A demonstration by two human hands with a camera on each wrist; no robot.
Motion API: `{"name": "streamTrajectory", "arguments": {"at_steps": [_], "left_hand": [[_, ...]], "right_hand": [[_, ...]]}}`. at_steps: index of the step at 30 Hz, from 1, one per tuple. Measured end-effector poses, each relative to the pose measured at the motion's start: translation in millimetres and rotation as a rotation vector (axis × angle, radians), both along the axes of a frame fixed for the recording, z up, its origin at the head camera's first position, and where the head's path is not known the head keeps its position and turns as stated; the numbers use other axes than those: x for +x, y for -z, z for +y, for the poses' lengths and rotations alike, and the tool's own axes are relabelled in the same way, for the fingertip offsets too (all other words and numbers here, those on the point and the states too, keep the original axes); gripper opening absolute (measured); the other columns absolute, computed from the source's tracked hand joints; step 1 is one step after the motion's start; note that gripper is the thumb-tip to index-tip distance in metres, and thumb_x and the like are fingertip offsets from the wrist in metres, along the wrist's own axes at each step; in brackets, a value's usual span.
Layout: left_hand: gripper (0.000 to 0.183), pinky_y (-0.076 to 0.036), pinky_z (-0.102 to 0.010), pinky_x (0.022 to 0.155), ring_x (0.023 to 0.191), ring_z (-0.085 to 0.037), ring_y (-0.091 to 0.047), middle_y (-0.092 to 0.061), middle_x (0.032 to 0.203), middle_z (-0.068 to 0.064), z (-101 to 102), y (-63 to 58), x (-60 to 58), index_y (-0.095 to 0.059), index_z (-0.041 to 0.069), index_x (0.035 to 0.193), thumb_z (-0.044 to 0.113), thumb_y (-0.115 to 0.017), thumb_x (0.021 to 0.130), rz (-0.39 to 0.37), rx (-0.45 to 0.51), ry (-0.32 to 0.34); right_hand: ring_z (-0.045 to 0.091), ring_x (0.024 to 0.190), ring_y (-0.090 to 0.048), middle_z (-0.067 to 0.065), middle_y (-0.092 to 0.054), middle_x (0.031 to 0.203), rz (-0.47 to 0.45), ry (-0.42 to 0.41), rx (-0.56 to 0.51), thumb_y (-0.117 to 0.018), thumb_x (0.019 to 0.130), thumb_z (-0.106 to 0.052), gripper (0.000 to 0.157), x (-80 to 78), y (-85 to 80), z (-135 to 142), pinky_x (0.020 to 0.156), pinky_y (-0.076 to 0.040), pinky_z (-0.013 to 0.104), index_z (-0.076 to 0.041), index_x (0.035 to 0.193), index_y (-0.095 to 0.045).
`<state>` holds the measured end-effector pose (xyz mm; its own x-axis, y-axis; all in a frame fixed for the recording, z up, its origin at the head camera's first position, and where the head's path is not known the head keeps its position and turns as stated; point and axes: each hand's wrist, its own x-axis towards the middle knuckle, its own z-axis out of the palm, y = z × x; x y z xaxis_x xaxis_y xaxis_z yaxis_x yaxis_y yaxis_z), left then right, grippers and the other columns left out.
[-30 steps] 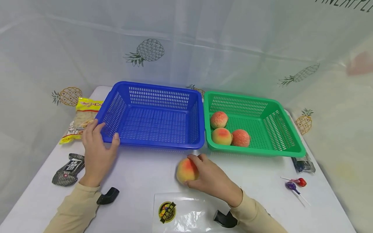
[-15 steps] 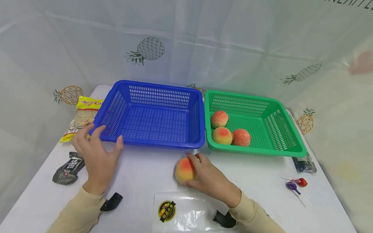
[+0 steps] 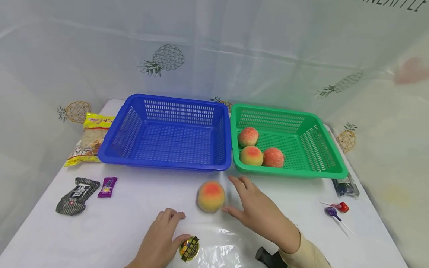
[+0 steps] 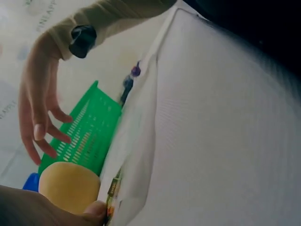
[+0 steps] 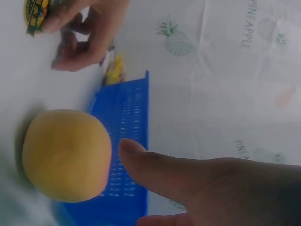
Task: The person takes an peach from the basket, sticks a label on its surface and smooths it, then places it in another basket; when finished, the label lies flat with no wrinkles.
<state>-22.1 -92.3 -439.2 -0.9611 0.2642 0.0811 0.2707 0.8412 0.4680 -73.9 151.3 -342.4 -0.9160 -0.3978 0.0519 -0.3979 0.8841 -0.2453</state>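
A peach (image 3: 211, 196) rests on the white table in front of the baskets. My right hand (image 3: 264, 214) is spread beside it on the right, thumb and fingers apart from the fruit; the right wrist view shows a gap between the thumb (image 5: 134, 147) and the peach (image 5: 67, 155). My left hand (image 3: 161, 238) is low over the left side of a clear plastic bag (image 3: 218, 245). Its thumb tip lies right at the round fruit sticker (image 3: 189, 248) on the bag, and its fingers bend loosely with nothing visible between them.
A blue basket (image 3: 164, 166) stands beside a green basket (image 3: 291, 172) holding peaches (image 3: 251, 155). Left are a yellow snack bag (image 3: 88, 139), a black patterned packet (image 3: 78, 196) and a purple candy (image 3: 107, 187). Lollipops (image 3: 331, 212) and a dark packet (image 3: 346, 186) lie right.
My left hand has left the blue basket's front left corner and come down to the bag, uncovering the purple candy. My right hand has let go of the peach and drawn right.
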Motion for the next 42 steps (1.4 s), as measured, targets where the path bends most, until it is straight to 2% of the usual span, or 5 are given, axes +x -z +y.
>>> {"name": "streamTrajectory", "arguments": {"at_steps": [6, 13, 16, 25, 42], "left_hand": [[0.022, -0.034, -0.019, 0.062, 0.069, -0.002, -0.035, -0.04, 0.075, 0.015, -0.2, 0.5, -2.3, -0.052, 0.022, 0.081, 0.032, -0.07, 0.073, -0.015, 0.098, 0.073], [0.021, -0.041, -0.021, 0.056, 0.067, -0.004, -0.051, -0.058, 0.076, 0.005, -3.9, -36.9, -19.2, -0.053, 0.014, 0.087, 0.033, -0.06, 0.083, -0.649, 0.649, 0.268], [0.024, -0.045, -0.026, 0.063, 0.077, -0.014, -0.057, -0.062, 0.085, -0.006, 0.9, -65.9, -27.3, -0.053, 0.006, 0.093, 0.027, -0.06, 0.084, -0.778, 0.841, 0.276], [0.037, -0.044, -0.032, 0.078, 0.092, -0.02, -0.059, -0.061, 0.103, -0.009, 23.6, -129.1, -49.5, -0.05, 0.006, 0.103, 0.032, -0.063, 0.081, -0.64, 1.022, 0.085], [0.037, -0.044, -0.025, 0.07, 0.083, -0.015, -0.056, -0.059, 0.097, -0.007, 49.1, -134.1, -53.6, -0.05, 0.005, 0.101, 0.025, -0.068, 0.077, -0.704, 1.188, 0.078]], "right_hand": [[0.008, 0.095, -0.053, -0.004, -0.048, 0.111, 0.055, -0.03, 0.008, -0.062, 0.074, -0.053, 0.068, 12.1, -9.4, 2.2, 0.072, -0.048, 0.027, -0.018, 0.13, -0.042], [0.001, 0.095, -0.052, -0.014, -0.05, 0.108, 0.152, -0.031, -0.102, -0.06, 0.079, -0.046, 0.048, 23.7, -30.1, 1.7, 0.077, -0.047, 0.024, -0.021, 0.119, -0.052], [0.002, 0.093, -0.052, -0.013, -0.053, 0.104, 0.267, -0.056, -0.227, -0.063, 0.081, -0.035, 0.035, 31.2, -44.8, -0.7, 0.078, -0.044, 0.02, -0.019, 0.111, -0.057], [0.013, 0.089, -0.05, 0.0, -0.056, 0.095, 0.506, -0.198, -0.442, -0.063, 0.082, -0.03, 0.027, 41.7, -62.0, -20.6, 0.08, -0.04, 0.018, -0.007, 0.097, -0.062], [0.012, 0.092, -0.052, -0.001, -0.057, 0.099, 0.474, -0.061, -0.418, -0.067, 0.078, -0.029, 0.034, 42.3, -53.1, -22.0, 0.084, -0.039, 0.016, -0.008, 0.103, -0.06]]}}
